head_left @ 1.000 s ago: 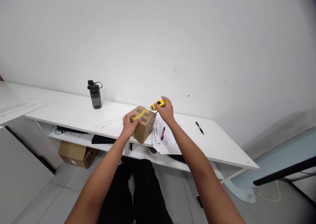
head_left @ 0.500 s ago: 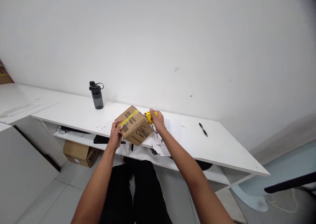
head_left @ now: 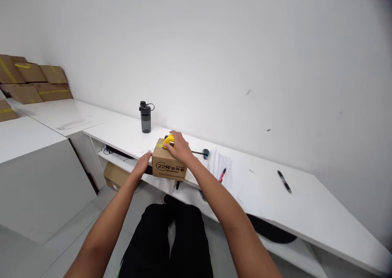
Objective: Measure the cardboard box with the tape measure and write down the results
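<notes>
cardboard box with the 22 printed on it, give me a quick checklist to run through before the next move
1. Yellow tool gripped: ok, in the right hand at the top of the box.
2. Left hand in place: ok, at the box's left side.
3. Box fully supported: cannot tell, its near side is at the front edge of the desk.
4. Yellow strip flat along its whole length: cannot tell, the tool and hand hide part.
5. Bottle out of the way: ok, upright behind the box and apart from it.
6. Red pen apart from the box: ok.
</notes>
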Motion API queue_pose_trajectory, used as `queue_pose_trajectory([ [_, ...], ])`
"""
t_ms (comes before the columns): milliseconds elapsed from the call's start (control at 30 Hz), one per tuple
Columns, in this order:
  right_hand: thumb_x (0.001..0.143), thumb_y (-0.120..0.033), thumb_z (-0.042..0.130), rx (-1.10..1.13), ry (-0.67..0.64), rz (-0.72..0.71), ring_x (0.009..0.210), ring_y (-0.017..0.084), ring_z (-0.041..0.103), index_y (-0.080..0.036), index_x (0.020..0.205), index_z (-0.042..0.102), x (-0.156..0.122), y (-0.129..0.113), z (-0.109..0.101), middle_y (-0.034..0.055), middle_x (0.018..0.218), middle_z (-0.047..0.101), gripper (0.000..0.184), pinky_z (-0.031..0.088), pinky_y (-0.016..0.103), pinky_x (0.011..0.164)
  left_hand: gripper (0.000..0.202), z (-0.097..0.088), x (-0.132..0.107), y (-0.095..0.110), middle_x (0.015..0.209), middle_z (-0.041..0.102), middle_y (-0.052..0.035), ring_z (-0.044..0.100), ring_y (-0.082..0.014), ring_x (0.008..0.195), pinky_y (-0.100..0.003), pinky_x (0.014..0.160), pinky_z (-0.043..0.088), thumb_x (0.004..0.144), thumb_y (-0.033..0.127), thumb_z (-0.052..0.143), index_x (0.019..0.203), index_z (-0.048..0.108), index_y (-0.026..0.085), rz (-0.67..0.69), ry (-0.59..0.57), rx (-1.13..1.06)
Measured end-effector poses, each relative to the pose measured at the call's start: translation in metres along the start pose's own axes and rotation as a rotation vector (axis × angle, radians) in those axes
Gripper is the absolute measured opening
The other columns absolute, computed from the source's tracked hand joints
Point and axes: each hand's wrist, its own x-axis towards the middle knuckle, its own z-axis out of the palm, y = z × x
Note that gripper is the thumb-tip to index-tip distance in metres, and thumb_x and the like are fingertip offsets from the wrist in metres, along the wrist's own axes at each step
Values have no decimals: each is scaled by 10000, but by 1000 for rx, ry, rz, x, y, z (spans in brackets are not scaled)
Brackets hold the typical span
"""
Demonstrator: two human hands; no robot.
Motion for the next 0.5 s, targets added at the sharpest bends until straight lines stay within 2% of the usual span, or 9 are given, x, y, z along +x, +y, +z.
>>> queue_pose_trajectory([
  [67,867,-377,592,25,-28,2,1135,266,536,-212,1330,468,7,2,4,120,1252,510,507,443,418,980,619,5,-2,14,1423,559,-73,427,-306,1380,-509,1107,346,900,680,345,1277,633,282,-57,-56,-157],
  [100,871,-380,590,46,-43,0,1126,257,542,-217,1320,483,11,4,5,113,1250,509,489,444,415,986,639,11,-3,20,1467,514,-66,417,-298,1390,-492,1094,370,897,686,356,1359,565,297,-72,-84,-200],
  [200,873,-348,598,124,-69,-31,1130,230,538,-218,1291,515,21,17,7,100,1239,508,445,424,392,1027,787,39,-3,28,1502,466,-93,457,-287,1363,-413,1091,394,823,608,599,1501,373,279,-82,-85,-214],
  [267,875,-311,595,161,-60,-52,1127,216,534,-221,1281,523,28,26,9,93,1215,509,422,416,380,1039,852,56,3,30,1515,445,-105,479,-281,1343,-392,1089,401,817,538,643,1537,288,256,-87,-80,-223],
  [367,887,-282,583,155,-27,-77,1103,211,533,-240,1280,535,39,41,15,88,1180,500,398,425,374,1022,842,72,18,31,1513,449,-92,505,-275,1317,-411,1085,406,843,464,625,1556,220,273,-62,-74,-234],
  [500,902,-249,566,51,-21,-136,1041,213,534,-221,1285,560,55,59,18,95,1132,490,384,445,355,961,840,88,40,32,1547,405,-64,497,-250,1330,-409,1094,406,871,430,588,1570,139,308,3,-150,-241],
])
